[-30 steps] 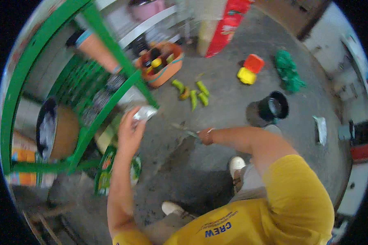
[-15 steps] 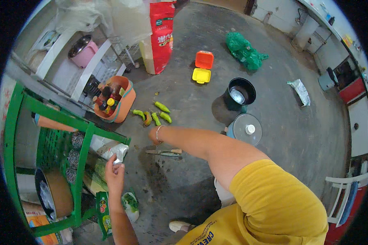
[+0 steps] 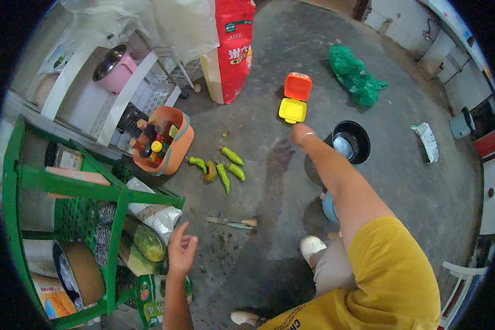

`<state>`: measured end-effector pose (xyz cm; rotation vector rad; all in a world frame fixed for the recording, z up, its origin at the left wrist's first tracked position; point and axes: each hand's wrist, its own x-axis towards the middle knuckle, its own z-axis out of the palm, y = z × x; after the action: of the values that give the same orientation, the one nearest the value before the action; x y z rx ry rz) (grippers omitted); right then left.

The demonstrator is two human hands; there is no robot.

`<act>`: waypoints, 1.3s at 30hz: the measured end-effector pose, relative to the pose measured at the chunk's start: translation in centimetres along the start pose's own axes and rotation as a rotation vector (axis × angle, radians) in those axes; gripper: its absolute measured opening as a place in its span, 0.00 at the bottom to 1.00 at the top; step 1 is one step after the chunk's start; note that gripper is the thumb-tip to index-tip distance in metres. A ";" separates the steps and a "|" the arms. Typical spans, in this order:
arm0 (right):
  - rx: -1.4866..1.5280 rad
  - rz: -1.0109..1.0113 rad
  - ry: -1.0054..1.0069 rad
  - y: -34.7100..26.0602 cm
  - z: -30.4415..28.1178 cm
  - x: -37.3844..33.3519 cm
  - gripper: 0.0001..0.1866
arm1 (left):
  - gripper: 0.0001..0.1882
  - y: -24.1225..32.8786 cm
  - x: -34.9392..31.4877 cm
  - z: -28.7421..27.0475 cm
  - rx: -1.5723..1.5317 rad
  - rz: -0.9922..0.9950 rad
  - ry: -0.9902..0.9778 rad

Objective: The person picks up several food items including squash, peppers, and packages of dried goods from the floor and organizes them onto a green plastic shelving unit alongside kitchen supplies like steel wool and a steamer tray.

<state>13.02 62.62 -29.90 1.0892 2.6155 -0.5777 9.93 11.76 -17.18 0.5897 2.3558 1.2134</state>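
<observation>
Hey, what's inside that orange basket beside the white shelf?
The orange basket holds several bottles, one with a yellow cap. They hide its floor, so anything low among them can't be seen.

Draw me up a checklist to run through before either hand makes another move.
1. Left hand free: ok; its fingers are open, with the silver packet close by on the green rack.
2. Right hand near the orange-and-yellow box: ok; it is at the yellow half's near edge.
3. Right hand's grip: cannot tell; its fingers do not show clearly.
4. Box shut: not ok; it stands open.
5. Wooden-handled knife off the floor: not ok; it lies there, unheld.
6. Black pot upright: ok.
</observation>
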 end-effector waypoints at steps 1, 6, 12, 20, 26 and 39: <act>0.034 0.041 0.041 1.8 0.8 1.3 0.21 | 0.25 -0.3 0.3 0.7 -0.077 -0.083 -0.029; 0.003 -0.038 0.237 6.9 5.8 6.0 0.18 | 0.26 1.0 2.0 4.9 -0.312 -0.193 -0.111; -0.301 0.072 0.295 4.5 4.9 7.8 0.15 | 0.24 2.4 6.8 10.8 -0.498 -0.267 -0.120; -0.140 -0.341 0.723 5.0 0.8 7.4 0.09 | 0.25 4.9 10.3 15.4 -0.627 -0.312 -0.166; 1.119 -0.265 0.179 -3.0 -2.8 -1.3 0.07 | 0.35 2.9 9.5 13.5 -0.674 -0.382 -0.025; 0.618 -0.832 -0.357 -14.6 1.2 -16.9 0.45 | 0.35 -1.5 1.5 8.5 -1.429 -0.277 0.249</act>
<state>14.22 42.18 -20.83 -0.0995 2.5099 -1.6412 13.03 17.32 -23.12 -0.3740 1.0693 2.3714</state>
